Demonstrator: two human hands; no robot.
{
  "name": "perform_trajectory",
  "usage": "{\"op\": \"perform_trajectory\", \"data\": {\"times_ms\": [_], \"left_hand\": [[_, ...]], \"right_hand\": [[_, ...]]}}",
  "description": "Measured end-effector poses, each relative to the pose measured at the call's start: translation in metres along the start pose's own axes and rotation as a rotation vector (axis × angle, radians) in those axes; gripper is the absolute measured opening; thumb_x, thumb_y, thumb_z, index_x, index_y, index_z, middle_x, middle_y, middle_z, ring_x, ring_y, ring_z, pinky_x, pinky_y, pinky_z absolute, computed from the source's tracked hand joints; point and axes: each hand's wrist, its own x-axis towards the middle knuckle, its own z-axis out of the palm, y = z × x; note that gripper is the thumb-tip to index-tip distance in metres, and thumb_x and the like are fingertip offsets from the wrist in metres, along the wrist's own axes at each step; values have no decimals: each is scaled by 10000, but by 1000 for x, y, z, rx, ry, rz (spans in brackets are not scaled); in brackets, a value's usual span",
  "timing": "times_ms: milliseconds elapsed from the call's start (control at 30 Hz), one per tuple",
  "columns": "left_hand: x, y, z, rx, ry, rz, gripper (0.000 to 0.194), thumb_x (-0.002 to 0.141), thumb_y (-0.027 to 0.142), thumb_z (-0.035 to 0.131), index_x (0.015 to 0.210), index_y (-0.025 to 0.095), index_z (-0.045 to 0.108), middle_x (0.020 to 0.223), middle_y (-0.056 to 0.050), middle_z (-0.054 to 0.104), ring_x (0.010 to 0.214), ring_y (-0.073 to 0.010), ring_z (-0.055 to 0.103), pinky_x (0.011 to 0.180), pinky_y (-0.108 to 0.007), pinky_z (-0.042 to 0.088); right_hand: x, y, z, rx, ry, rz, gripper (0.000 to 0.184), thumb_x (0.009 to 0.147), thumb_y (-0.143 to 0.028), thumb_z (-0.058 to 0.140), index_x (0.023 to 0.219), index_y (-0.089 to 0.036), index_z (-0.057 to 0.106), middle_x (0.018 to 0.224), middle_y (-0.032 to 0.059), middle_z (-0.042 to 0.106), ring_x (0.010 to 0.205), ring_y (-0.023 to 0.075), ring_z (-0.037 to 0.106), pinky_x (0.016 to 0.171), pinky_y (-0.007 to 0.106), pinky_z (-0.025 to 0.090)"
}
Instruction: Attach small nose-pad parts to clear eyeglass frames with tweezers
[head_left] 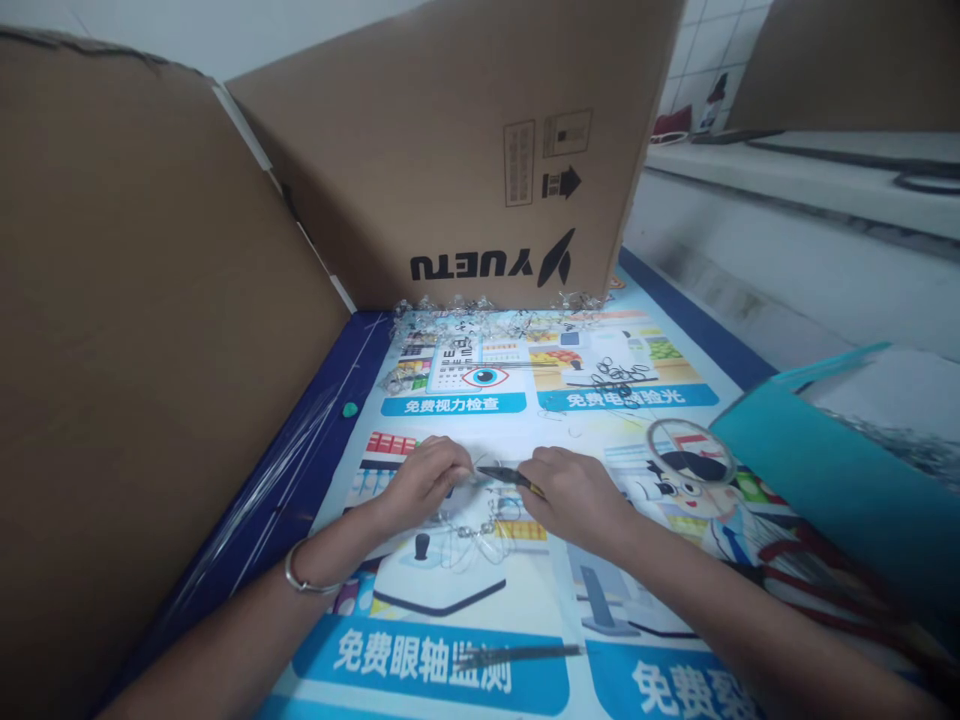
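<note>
My right hand (pixel 571 497) is wrapped round a pair of pliers (pixel 502 474), whose dark jaws point left. Just beyond their tip, my left hand (pixel 429 480) is closed in a pinch on a thin wire, partly hidden by the fingers. Below and between both hands is a loose piece of wire with clear beads (pixel 480 531); whether it hangs or rests on the printed sheet is hard to tell. Nearest my body, a bundle of thin dark wires (pixel 525 655) lies across the sheet.
Clear beaded pieces (pixel 461 315) are heaped along the foot of an upright cardboard panel (pixel 450 170). Dark wire loops (pixel 621 378) lie farther back. On the right are a clear ring, like a tape roll (pixel 651 450), and a teal box (pixel 817 460). Another cardboard panel (pixel 135 300) stands left.
</note>
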Motion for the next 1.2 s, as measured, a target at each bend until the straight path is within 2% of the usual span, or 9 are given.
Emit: {"op": "perform_trajectory", "data": {"times_ms": [233, 433, 533, 667, 833, 900, 1000, 1100, 1200], "left_hand": [[-1, -2, 1, 25, -13, -56, 141, 877, 232, 425, 810, 170, 533, 760, -27, 575, 747, -143, 501, 734, -284, 381], [1, 1, 2, 34, -27, -176, 110, 870, 211, 429, 886, 180, 533, 832, -26, 584, 788, -136, 520, 722, -256, 395], [1, 1, 3, 48, -35, -168, 119, 874, 218, 421, 857, 180, 533, 814, -23, 581, 781, -133, 518, 718, -252, 396], [0, -2, 3, 98, -18, -119, 130, 873, 224, 427, 820, 178, 537, 774, -17, 583, 750, -132, 510, 717, -264, 390], [0, -4, 1, 175, 32, -48, 104, 860, 178, 430, 853, 177, 534, 815, -21, 597, 789, -138, 518, 750, -287, 379], [0, -2, 0, 203, 1, -32, 141, 849, 134, 407, 876, 177, 537, 850, -29, 599, 828, -147, 521, 765, -297, 376], [0, 3, 0, 248, -68, -27, 175, 823, 103, 404, 892, 180, 546, 878, -36, 597, 866, -164, 517, 785, -314, 372], [1, 9, 1, 293, -112, -29, 154, 813, 156, 462, 922, 190, 565, 931, -45, 595, 907, -186, 506, 806, -332, 365], [2, 12, 2, 307, -157, -25, 129, 825, 245, 496, 909, 199, 583, 943, -45, 595, 918, -195, 498, 809, -334, 359]], "right_hand": [[1, 4, 6, 79, 28, 65, 178, 819, -268, 427, 755, -187, 573, 754, 18, 566, 781, 143, 520, 641, 236, 327], [1, 5, 13, 163, 92, 85, 178, 813, -282, 436, 773, -191, 583, 754, 20, 557, 783, 145, 506, 663, 236, 328], [2, 5, 11, 275, 102, 123, 164, 806, -286, 451, 747, -195, 574, 741, 9, 544, 746, 132, 500, 640, 225, 327], [3, 3, 5, 426, 48, 135, 142, 792, -294, 477, 733, -201, 566, 699, -15, 516, 672, 111, 479, 591, 210, 315], [3, 3, 0, 434, 25, 180, 172, 791, -320, 466, 707, -195, 547, 683, -13, 503, 646, 113, 469, 573, 215, 295], [3, 6, -4, 415, 4, 220, 188, 788, -332, 459, 697, -192, 546, 685, -5, 513, 640, 117, 473, 557, 218, 281], [4, 10, -10, 428, -94, 241, 199, 784, -328, 446, 692, -194, 559, 655, -3, 541, 615, 121, 481, 530, 220, 262], [4, 11, -14, 447, -166, 221, 195, 781, -319, 439, 739, -203, 590, 667, -4, 577, 618, 122, 496, 527, 222, 261], [4, 8, -17, 356, -197, 202, 191, 763, -317, 449, 748, -202, 601, 712, 7, 596, 638, 125, 506, 532, 227, 258]]}}
